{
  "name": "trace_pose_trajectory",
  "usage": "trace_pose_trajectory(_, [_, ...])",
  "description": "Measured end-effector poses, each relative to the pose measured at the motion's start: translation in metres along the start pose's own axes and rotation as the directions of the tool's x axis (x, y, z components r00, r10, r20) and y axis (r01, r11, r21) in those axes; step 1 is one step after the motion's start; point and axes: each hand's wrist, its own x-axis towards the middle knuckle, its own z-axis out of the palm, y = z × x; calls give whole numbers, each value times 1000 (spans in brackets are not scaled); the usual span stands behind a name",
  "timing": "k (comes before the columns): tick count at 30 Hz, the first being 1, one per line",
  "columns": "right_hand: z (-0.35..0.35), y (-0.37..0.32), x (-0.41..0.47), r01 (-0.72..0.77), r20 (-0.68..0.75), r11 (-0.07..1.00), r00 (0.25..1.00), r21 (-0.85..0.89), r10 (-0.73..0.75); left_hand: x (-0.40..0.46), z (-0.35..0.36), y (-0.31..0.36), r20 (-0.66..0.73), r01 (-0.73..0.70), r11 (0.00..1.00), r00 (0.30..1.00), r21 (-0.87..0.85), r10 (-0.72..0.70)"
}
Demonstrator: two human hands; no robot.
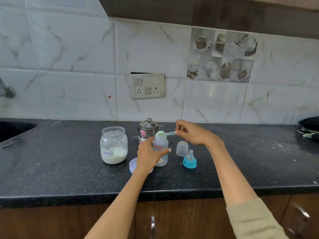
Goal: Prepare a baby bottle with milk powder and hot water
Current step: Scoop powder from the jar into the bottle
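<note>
Clear plastic baby bottle upright on black speckled stone surface, uncapped. Left hand fingers curled round its body. Right hand fingers pinch small teal plastic scoop, heaped with powder, at bottle mouth. Glass formula jar open, lilac lid off. Powder going in; hot water from steel kettle, blue-ringed teat, clear dome cap judged still ahead.

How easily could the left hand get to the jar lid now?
Probably yes, but not at once. The left hand is holding the bottle and would need to let go first. The lid lies just beneath its wrist, with nothing between them.
</note>
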Motion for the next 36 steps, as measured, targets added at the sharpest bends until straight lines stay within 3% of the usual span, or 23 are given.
trace_pose_trajectory(5, [3, -9, -7, 18, -29, 992, 999, -129, -21, 0, 0, -1, -8, 0, 1000, 1000, -18, 0])
trace_pose_trajectory(18, [0, -12, -10, -12, 7, 989, 1000, -146, 13, 0, 1, 0, -11, 3, 1000, 1000, -5, -3])
trace_pose_trajectory(26, [5, -5, -1, -102, 41, 990, 994, -101, 106, 1, 1, -2, -3, 17, 1000, 1000, 4, -17])
trace_pose_trajectory(36, [4, -5, -3, -109, 19, 992, 994, 55, 108, -2, 0, 1, 3, 17, 1000, 1000, -7, -17])
